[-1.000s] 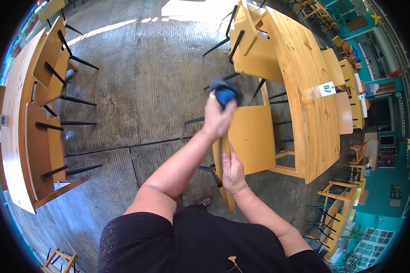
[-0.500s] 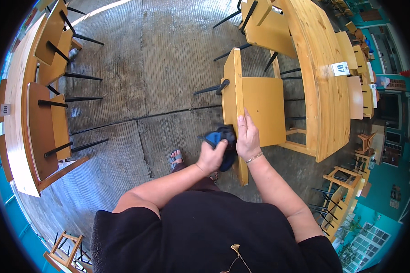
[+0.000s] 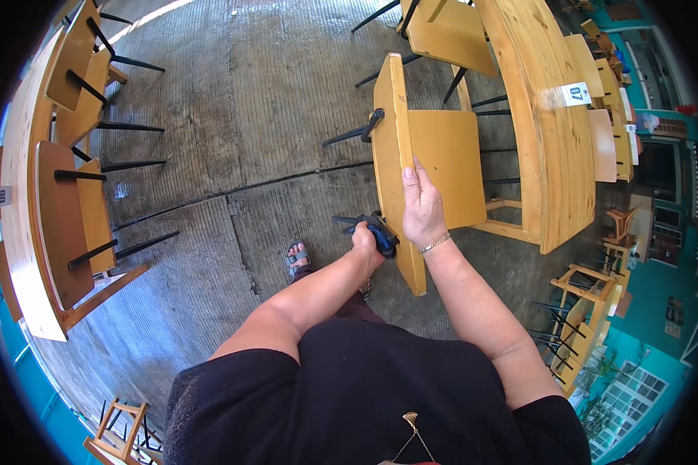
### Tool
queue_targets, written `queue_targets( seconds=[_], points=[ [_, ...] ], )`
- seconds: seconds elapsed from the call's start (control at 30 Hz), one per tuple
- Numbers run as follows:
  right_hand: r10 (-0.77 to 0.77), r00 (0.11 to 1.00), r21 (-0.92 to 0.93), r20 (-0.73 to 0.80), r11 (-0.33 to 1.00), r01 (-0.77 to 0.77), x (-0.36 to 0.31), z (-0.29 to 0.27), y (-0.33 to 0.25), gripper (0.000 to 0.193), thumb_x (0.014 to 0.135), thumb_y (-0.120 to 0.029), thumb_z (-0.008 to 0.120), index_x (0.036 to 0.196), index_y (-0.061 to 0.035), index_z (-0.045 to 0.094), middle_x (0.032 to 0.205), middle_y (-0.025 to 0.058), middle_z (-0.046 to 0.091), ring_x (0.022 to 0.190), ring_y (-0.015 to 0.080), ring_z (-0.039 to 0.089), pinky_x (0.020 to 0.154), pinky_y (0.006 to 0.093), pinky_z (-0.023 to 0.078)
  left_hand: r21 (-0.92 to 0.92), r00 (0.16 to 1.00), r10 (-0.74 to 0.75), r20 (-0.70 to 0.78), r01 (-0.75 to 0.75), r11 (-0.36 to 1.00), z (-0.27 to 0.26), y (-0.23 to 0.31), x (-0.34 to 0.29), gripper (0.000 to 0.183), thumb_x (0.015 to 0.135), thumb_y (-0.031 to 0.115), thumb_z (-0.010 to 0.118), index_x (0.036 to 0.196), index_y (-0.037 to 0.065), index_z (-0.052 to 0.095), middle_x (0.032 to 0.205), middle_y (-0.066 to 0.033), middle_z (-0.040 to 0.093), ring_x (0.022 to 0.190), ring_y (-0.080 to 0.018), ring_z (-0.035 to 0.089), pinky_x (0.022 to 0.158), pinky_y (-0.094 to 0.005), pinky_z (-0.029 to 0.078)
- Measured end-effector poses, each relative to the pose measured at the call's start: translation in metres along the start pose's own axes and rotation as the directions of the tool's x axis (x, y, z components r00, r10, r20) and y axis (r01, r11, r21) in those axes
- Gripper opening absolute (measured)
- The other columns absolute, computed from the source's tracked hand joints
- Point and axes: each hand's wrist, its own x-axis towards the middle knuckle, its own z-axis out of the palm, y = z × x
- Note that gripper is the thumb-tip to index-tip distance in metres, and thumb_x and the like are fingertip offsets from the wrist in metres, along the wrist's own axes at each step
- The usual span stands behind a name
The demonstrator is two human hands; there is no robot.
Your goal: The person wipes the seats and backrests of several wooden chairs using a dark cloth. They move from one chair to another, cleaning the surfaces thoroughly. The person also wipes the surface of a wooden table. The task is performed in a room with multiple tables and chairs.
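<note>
A yellow wooden chair [image 3: 444,159] with black metal legs stands before me, its backrest [image 3: 400,101] toward me and its seat to the right. My right hand [image 3: 424,211] grips the backrest's edge, the thumb lying along it and the other fingers close together on the seat side. In my left hand [image 3: 364,237] is a bunched dark blue and black cloth [image 3: 385,239]. It lies at the left face of the backrest, low down and close to the near end. Part of the cloth hangs out of sight behind the wood.
A long wooden table [image 3: 554,147] with a white number card [image 3: 575,94] stands to the right. Another table [image 3: 25,201] with several chairs [image 3: 60,221] runs along the left. Between them is a ribbed concrete floor [image 3: 240,139]. More stacked chairs [image 3: 570,325] are at the lower right.
My left hand has drawn slightly back with the cloth and turned, so less of the cloth shows. My right hand stays on the backrest. The whole view has shifted a little.
</note>
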Motion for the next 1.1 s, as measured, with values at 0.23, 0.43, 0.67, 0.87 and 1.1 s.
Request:
queue_targets(
  seconds=[0.23,0.43,0.67,0.87,1.1],
  points=[
    [-0.021,0.999,-0.02,-0.04,1.0,0.02,-0.002,0.001,0.004,0.046,0.104,-0.032,0.04,0.136,-0.0004,0.05,0.125,0.0231,0.06,0.119,0.0379,0.055,0.102,0.0393,0.042,0.234,0.995,-0.092,-0.025,0.095,0.968,0.003,-0.037,-0.04,0.051,0.098,0.039,0.028,0.123,0.004,0.055,0.123,-0.0162,0.061,0.112,-0.0347,0.06,0.094,-0.0567,0.046],
    [-0.003,0.999,-0.016,-0.051,1.0,0.002,-0.004,-0.001,-0.002,0.049,0.104,-0.035,0.041,0.132,0.0034,0.053,0.124,0.0232,0.061,0.121,0.0362,0.055,0.104,0.0384,0.04,0.358,0.96,-0.232,0.16,0.163,0.92,0.005,-0.034,-0.108,0.045,0.099,0.028,0.025,0.121,0.003,0.055,0.117,-0.0203,0.062,0.11,-0.0374,0.06,0.09,-0.0605,0.047],
    [0.176,0.984,-0.084,0.043,0.982,-0.172,-0.002,0.001,-0.005,0.052,0.102,-0.04,0.041,0.135,-0.0009,0.05,0.122,0.0273,0.06,0.116,0.0419,0.056,0.099,0.0442,0.045,0.453,0.882,-0.258,0.394,0.057,0.89,0.022,-0.002,-0.203,0.038,0.098,0.024,0.034,0.112,-0.004,0.054,0.108,-0.0207,0.063,0.1,-0.0375,0.062,0.082,-0.0622,0.048],
    [0.208,0.904,0.209,0.373,0.931,-0.3,0.004,-0.029,0.035,0.059,0.099,-0.051,0.043,0.136,-0.0058,0.05,0.119,0.0201,0.063,0.108,0.0322,0.061,0.089,0.0427,0.049,0.147,0.725,0.419,0.546,-0.576,0.804,0.045,0.041,-0.234,0.022,0.093,0.019,0.052,0.1,0.0,0.059,0.092,-0.0115,0.066,0.087,-0.0263,0.066,0.084,-0.0448,0.052],
    [0.39,0.675,0.576,0.626,0.352,-0.737,-0.105,-0.117,0.08,0.071,0.093,-0.065,0.044,0.135,-0.0083,0.052,0.121,0.0171,0.059,0.104,0.0277,0.061,0.079,0.0451,0.055,0.327,0.291,0.557,0.778,-0.944,0.038,0.023,-0.065,-0.228,0.026,0.094,0.017,0.06,0.113,0.0,0.059,0.099,-0.0054,0.062,0.091,-0.0137,0.059,0.081,-0.0304,0.05]
  ],
)
